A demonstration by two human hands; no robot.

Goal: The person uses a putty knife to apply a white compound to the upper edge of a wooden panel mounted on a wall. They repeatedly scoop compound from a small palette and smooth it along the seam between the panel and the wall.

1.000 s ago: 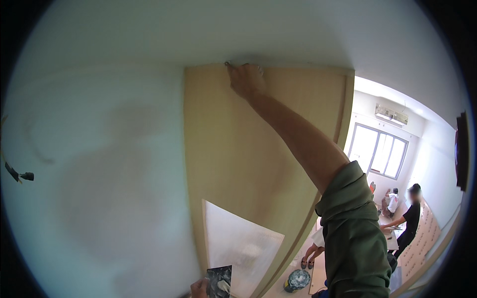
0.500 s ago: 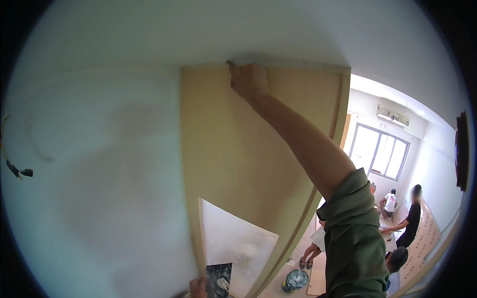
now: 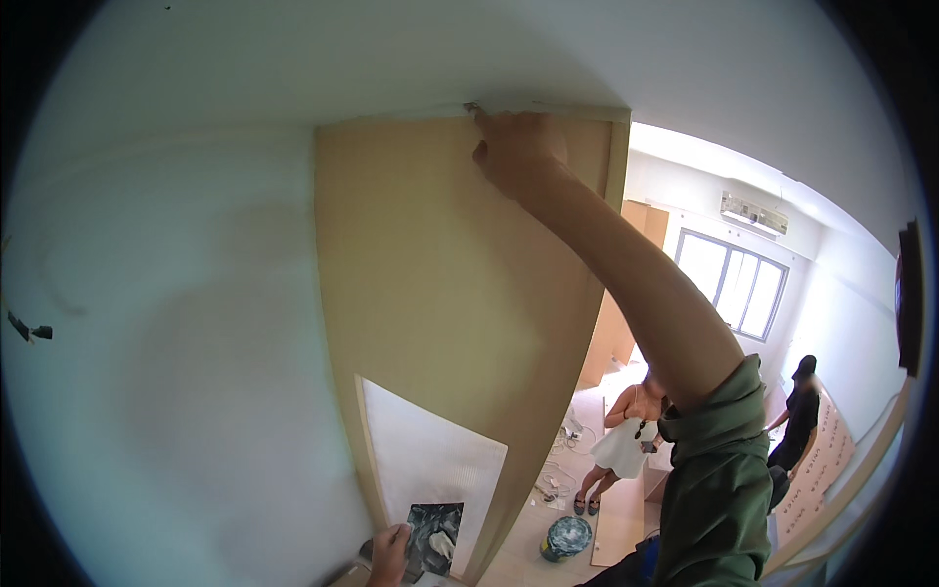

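The hands are well apart. The left hand (image 3: 389, 554) grips a dark board (image 3: 424, 533) smeared with whitish paste. Well above it, the right hand (image 3: 518, 152) touches the wooden panel's (image 3: 421, 245) top seam, fingers curled; whether it holds a tool is unclear. Right of the left hand, a bucket (image 3: 565, 540) of paste stands on the floor, near a person in white (image 3: 618, 450).

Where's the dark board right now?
In the head view, the dark board is at the bottom, just left of centre, gripped at its left edge by the left hand, in front of the white panel.
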